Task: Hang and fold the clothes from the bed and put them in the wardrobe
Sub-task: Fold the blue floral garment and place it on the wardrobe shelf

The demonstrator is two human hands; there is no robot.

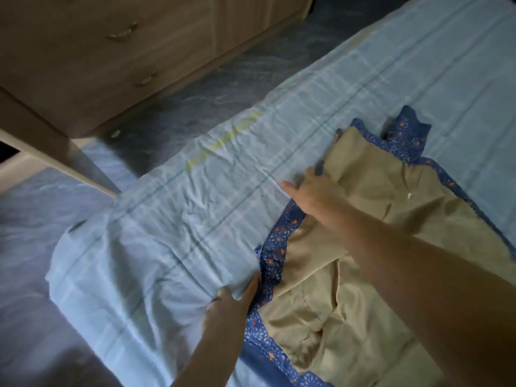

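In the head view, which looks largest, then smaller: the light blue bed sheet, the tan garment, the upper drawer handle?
1. Light blue bed sheet, covering most of the bed.
2. Tan garment, lying on blue flowered fabric.
3. Upper drawer handle, by far the smallest, though it is also farther from the camera.

The trousers (391, 219) lay on a patterned garment (275, 258) on the bed (195, 191), the wardrobe (111, 51) standing behind to the left.
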